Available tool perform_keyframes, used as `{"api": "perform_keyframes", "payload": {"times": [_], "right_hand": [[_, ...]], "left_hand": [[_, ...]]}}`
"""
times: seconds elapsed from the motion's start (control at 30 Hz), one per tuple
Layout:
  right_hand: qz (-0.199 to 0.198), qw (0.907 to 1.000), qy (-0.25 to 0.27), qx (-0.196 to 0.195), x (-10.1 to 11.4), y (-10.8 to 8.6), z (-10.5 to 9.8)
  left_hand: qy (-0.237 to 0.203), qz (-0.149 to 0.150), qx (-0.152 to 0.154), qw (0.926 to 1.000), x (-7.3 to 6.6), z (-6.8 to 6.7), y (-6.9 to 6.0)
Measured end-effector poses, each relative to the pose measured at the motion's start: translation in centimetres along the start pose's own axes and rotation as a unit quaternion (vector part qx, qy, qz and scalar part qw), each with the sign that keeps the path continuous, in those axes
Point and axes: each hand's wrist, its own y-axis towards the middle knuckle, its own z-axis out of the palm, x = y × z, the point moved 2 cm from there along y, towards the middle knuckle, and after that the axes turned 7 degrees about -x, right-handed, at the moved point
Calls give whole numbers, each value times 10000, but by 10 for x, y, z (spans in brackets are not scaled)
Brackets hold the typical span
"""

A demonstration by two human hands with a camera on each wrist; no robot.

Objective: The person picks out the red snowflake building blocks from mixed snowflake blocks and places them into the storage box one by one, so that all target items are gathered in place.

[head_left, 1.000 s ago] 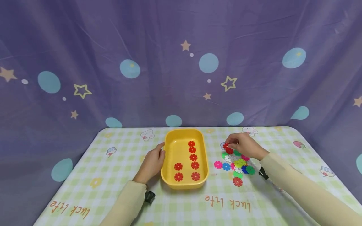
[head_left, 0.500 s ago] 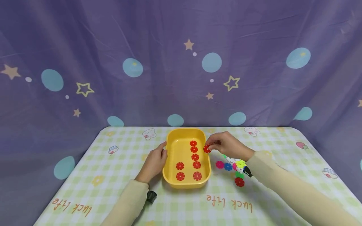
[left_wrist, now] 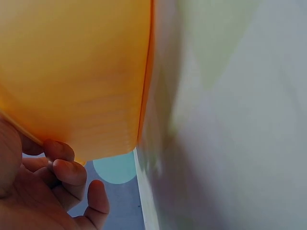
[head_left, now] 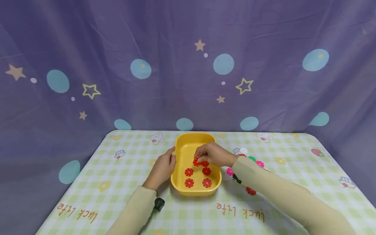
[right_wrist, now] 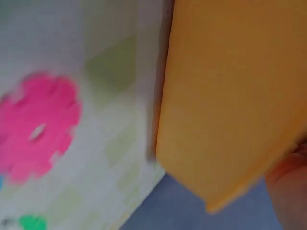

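A yellow tray (head_left: 196, 193) stands on the table with several red flower-shaped discs in it. Its left rim is gripped by the left hand (head_left: 160, 169); in the left wrist view that hand's (left_wrist: 53, 187) fingers curl at the rim of the orange-looking wall (left_wrist: 81, 96). Inside the tray, the right hand (head_left: 215, 154) pinches a red disc (head_left: 196, 162) beside the right column of discs, partly hiding that column. Two lower discs (head_left: 189, 183) lie at the left. In the right wrist view, only part of the right hand (right_wrist: 292, 187) shows past the tray wall (right_wrist: 230, 91).
Loose discs in several colours, among them a pink one (head_left: 230, 171) and a red one (head_left: 251, 191), lie right of the tray, partly under the right forearm. A checked cloth (head_left: 117, 182) covers the table, and a purple curtain (head_left: 164, 98) hangs behind.
The right hand has moved left from the loose discs, over the tray's right rim and into the tray, carrying a red disc. The left hand keeps its grip on the rim.
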Motion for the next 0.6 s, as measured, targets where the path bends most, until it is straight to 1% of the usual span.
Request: {"api": "perform_keyframes", "payload": {"times": [0.17, 0.27, 0.33, 0.47, 0.6], "right_hand": [[184, 9984, -434, 303, -6, 23, 15], [334, 9972, -530, 404, -9, 33, 21], [365, 9970, -529, 438, -10, 37, 23], [267, 9962, -646, 514, -13, 41, 26], [305, 9946, -776, 621, -15, 43, 29]], "left_hand": [[-13, -59, 39, 10000, -2, -1, 1], [-20, -99, 78, 9999, -3, 0, 2], [4, -118, 54, 9999, -3, 0, 2], [51, -109, -22, 9999, -2, 0, 2], [69, 1, -18, 10000, -1, 0, 1]]}}
